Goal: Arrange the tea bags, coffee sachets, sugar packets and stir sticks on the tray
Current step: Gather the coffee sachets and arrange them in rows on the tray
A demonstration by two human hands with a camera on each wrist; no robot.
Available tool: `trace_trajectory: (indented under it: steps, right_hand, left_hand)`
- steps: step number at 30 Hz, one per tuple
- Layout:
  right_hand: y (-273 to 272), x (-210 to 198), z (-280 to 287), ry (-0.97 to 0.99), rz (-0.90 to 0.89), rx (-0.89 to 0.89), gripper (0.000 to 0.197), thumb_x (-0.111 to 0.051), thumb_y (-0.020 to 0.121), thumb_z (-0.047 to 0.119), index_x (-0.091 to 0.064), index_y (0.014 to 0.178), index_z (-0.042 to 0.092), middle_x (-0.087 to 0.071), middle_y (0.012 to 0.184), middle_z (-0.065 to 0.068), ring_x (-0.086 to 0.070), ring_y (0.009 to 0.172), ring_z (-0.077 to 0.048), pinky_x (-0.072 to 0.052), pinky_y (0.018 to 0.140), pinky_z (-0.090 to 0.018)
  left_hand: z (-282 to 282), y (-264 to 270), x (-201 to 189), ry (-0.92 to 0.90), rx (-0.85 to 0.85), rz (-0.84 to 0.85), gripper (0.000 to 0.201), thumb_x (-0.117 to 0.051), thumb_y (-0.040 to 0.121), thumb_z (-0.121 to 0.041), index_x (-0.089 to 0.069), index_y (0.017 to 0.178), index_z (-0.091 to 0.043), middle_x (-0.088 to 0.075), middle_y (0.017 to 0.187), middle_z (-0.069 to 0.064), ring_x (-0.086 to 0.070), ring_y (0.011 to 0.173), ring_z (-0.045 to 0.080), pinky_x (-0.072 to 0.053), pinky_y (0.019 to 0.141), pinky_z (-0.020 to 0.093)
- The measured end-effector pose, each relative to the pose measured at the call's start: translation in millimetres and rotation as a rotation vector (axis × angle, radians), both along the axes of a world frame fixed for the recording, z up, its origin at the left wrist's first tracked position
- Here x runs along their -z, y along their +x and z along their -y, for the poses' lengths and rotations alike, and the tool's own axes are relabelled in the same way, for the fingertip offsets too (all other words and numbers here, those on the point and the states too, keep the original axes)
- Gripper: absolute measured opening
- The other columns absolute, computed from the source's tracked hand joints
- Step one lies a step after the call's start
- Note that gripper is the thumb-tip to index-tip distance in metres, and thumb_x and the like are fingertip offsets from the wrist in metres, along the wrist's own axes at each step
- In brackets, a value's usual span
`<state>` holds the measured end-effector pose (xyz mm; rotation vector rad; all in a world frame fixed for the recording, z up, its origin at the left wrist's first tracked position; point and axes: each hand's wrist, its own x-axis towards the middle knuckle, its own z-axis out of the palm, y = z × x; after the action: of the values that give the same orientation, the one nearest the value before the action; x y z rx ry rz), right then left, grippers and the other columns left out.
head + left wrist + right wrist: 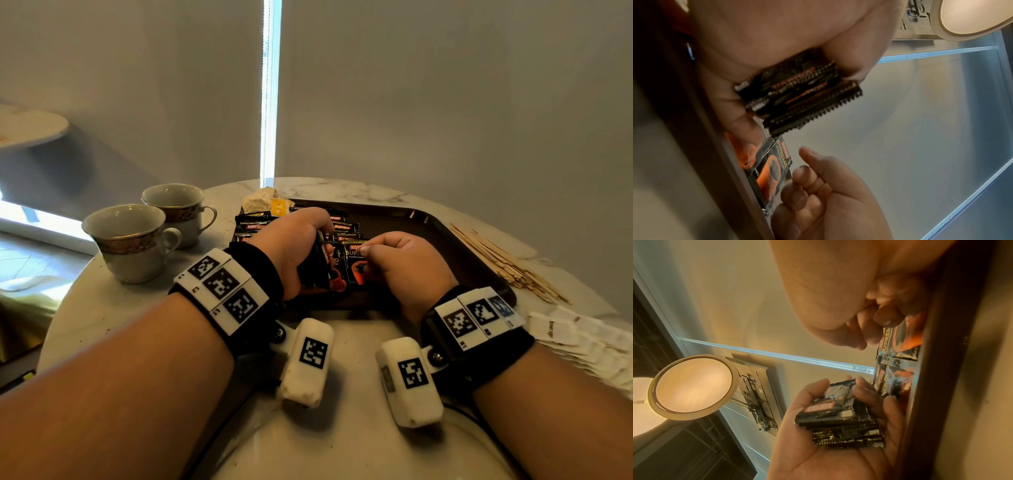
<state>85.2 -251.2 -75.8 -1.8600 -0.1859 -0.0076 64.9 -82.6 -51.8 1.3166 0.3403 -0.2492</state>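
Pretty dim room overall. Bright daylight strip (270, 92) between the blinds glares blue-white; round lamp (692, 385) glows warm. Both wrist views blurry, edges heavily warped.

- Left hand (294, 246): over the near left part of the tray (445, 233), fingers and thumb curled round a stack of coffee sachets (797, 92), forearm bare, wrist strapped.
- Right hand (404, 263): just right of the left hand above the same tray, fingers curled, fingertips (885, 321) at a sachet lying there; whether it pinches it is unclear.
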Motion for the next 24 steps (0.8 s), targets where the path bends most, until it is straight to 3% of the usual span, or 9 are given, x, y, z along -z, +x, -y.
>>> trace_trajectory:
  steps: [2, 5, 9, 12, 14, 17, 20, 24]
  right_hand:
    - [0, 0, 0, 0.015, 0.004, -0.008, 0.009, -0.067, 0.091, 0.014, -0.074, 0.086, 0.011, -0.074, 0.084, -0.015, -0.073, 0.084, -0.036, -0.057, 0.087, -0.058]
    - [0, 1, 0, 0.036, 0.001, -0.024, 0.009, -0.065, 0.092, 0.011, -0.073, 0.089, 0.009, -0.071, 0.078, -0.012, -0.069, 0.075, -0.027, -0.057, 0.088, -0.057]
    - [-4, -2, 0, 0.084, 0.019, -0.110, 0.012, -0.064, 0.091, 0.002, -0.071, 0.099, 0.007, -0.074, 0.092, -0.016, -0.067, 0.081, -0.030, -0.057, 0.086, -0.054]
    - [-8, -5, 3, 0.128, 0.039, -0.219, 0.034, -0.061, 0.089, -0.008, -0.067, 0.115, 0.013, -0.069, 0.092, -0.011, -0.067, 0.083, -0.026, -0.061, 0.075, -0.035]
    - [-9, -7, 5, 0.109, 0.080, -0.265, 0.049, -0.059, 0.088, -0.013, -0.065, 0.121, 0.022, -0.062, 0.092, -0.008, -0.061, 0.079, -0.023, -0.056, 0.063, -0.023]
    - [-13, -8, 5, 0.136, 0.094, -0.311, 0.057, -0.058, 0.085, -0.018, -0.064, 0.124, 0.023, -0.060, 0.092, -0.005, -0.057, 0.073, -0.017, -0.051, 0.059, -0.016]
    - [-16, -9, 5, 0.174, 0.062, -0.375, 0.054, -0.055, 0.084, -0.022, -0.063, 0.123, 0.014, -0.072, 0.077, 0.007, -0.068, 0.066, -0.004, -0.054, 0.064, -0.014]
    - [-17, -11, 5, 0.149, 0.055, -0.362, 0.047, -0.059, 0.085, -0.017, -0.067, 0.120, 0.013, -0.077, 0.082, 0.003, -0.074, 0.080, -0.011, -0.058, 0.071, -0.021]
  left_hand:
    - [0, 0, 0, 0.002, 0.001, -0.003, 0.015, -0.056, 0.093, -0.021, -0.052, 0.106, -0.015, -0.056, 0.095, 0.009, -0.058, 0.085, 0.025, -0.058, 0.087, 0.051]
    - [-1, 1, 1, -0.004, 0.003, 0.008, 0.026, -0.057, 0.091, -0.022, -0.054, 0.115, -0.013, -0.058, 0.096, 0.009, -0.059, 0.084, 0.024, -0.060, 0.080, 0.047]
    - [0, -1, 1, -0.087, 0.027, 0.078, 0.023, -0.053, 0.095, -0.017, -0.058, 0.117, -0.013, -0.065, 0.099, 0.012, -0.065, 0.081, 0.027, -0.057, 0.079, 0.047]
    - [-1, -2, -1, -0.124, 0.027, 0.145, 0.024, -0.050, 0.099, -0.012, -0.062, 0.119, -0.018, -0.069, 0.115, 0.016, -0.070, 0.089, 0.034, -0.059, 0.074, 0.048]
    - [-2, -2, -1, -0.143, 0.017, 0.160, 0.025, -0.053, 0.100, -0.012, -0.063, 0.122, -0.017, -0.071, 0.119, 0.018, -0.073, 0.090, 0.033, -0.061, 0.069, 0.043]
    - [-2, -3, -2, -0.133, 0.011, 0.153, 0.026, -0.057, 0.099, -0.014, -0.062, 0.124, -0.011, -0.073, 0.109, 0.017, -0.075, 0.077, 0.029, -0.060, 0.059, 0.037]
    - [-2, -3, -2, -0.090, 0.035, 0.142, 0.028, -0.059, 0.099, -0.018, -0.060, 0.124, -0.004, -0.073, 0.097, 0.017, -0.074, 0.072, 0.029, -0.059, 0.057, 0.038]
    - [-1, -4, -1, -0.059, 0.060, 0.145, 0.028, -0.060, 0.099, -0.018, -0.060, 0.122, -0.002, -0.072, 0.092, 0.018, -0.073, 0.069, 0.030, -0.060, 0.058, 0.038]
